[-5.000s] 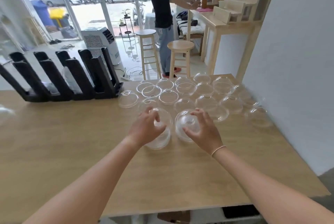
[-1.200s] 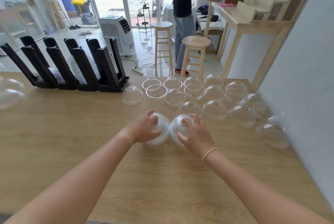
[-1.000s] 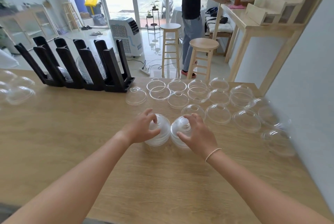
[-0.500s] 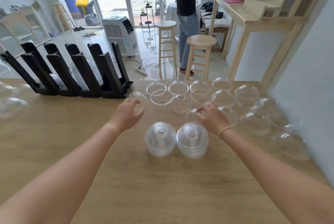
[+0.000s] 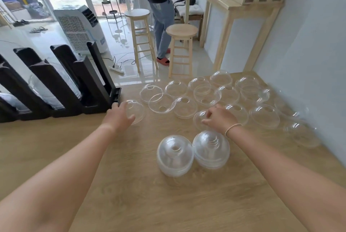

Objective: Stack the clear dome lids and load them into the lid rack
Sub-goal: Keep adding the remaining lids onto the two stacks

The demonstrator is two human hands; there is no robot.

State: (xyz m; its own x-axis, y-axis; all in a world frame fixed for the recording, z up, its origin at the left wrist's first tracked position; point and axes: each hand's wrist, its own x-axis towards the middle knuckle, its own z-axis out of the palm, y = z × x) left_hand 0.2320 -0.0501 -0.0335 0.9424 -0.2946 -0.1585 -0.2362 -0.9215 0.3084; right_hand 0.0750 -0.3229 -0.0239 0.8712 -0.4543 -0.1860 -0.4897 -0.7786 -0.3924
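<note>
Two stacks of clear dome lids stand side by side on the wooden table (image 5: 56, 153), the left stack (image 5: 175, 155) and the right stack (image 5: 211, 149), both free of my hands. Beyond them, my left hand (image 5: 119, 117) curls round the left edge of a single dome lid (image 5: 137, 112) near the foot of the black lid rack (image 5: 93, 85). My right hand (image 5: 218, 118) curls over another single dome lid (image 5: 198, 119). Several loose lids (image 5: 206, 94) lie spread toward the far right corner. The rack's slots hold some stacked lids (image 5: 48, 93).
A white wall (image 5: 309, 63) borders the table's right edge, with lids close against it. Past the far edge stand two wooden stools (image 5: 181, 31), a person (image 5: 161, 16), a white cooler unit (image 5: 80, 27) and a wooden counter (image 5: 234, 7).
Both hands let go of the two stacks and moved forward. The left hand now grips the lid near the rack and the right hand grips a lid behind the right stack.
</note>
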